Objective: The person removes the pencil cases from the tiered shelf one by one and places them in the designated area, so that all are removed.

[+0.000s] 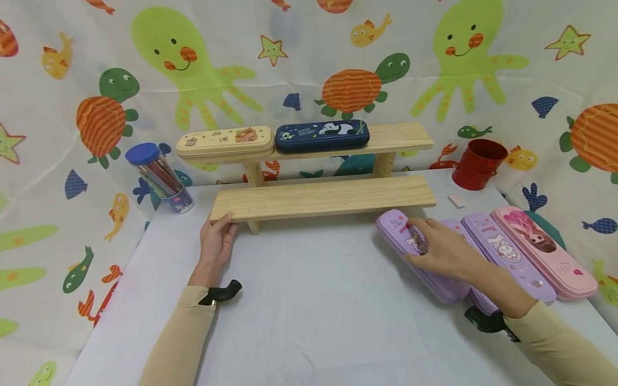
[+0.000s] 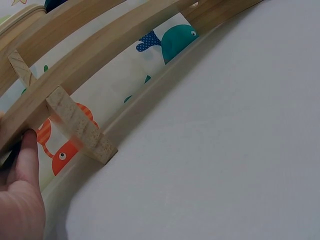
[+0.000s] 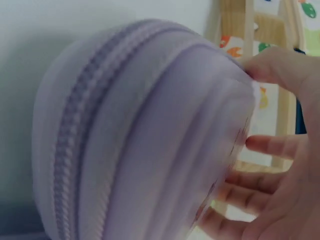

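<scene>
My right hand (image 1: 446,249) grips a light purple zipped pencil case (image 1: 395,221) from above, thumb and fingers across its sides. The case is slanted, its far end close to the front right corner of the wooden shelf. In the right wrist view, the rounded end and zipper of the pencil case (image 3: 140,125) fill the middle. My left hand (image 1: 217,244) holds the left end of the lower board of the two-tier wooden shelf (image 1: 318,198). The left wrist view shows the thumb (image 2: 29,155) against the board's underside.
A cream pencil case (image 1: 224,142) and a navy panda one (image 1: 322,135) lie on the upper board. To the right are more purple cases (image 1: 512,254) and a pink one (image 1: 545,252). A red bucket (image 1: 478,163), small eraser-like block (image 1: 456,201) and pencil tub (image 1: 161,179) stand behind.
</scene>
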Motion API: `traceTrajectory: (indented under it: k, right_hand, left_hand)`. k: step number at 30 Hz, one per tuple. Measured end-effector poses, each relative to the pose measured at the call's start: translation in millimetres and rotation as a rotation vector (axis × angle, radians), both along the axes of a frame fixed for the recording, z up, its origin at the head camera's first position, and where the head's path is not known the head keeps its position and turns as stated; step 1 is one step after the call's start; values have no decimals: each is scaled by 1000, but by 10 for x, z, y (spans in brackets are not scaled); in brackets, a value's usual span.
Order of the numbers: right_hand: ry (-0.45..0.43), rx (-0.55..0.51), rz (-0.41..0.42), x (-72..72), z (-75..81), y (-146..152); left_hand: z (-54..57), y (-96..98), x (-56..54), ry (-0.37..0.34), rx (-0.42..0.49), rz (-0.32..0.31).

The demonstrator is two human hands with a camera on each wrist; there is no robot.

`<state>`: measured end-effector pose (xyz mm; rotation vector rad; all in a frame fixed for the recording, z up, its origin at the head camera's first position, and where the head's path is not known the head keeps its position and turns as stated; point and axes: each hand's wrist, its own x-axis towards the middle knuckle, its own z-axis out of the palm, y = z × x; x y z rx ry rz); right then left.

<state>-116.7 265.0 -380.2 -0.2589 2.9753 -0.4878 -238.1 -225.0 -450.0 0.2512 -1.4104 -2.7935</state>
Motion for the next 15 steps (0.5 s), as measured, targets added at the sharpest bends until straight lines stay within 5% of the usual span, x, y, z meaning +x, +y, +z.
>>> traceTrajectory:
  k: [15]
  right_hand:
    - [47,130,-109,78,-284,-41]
  left_hand:
    - [8,16,-11,-6,-17,5]
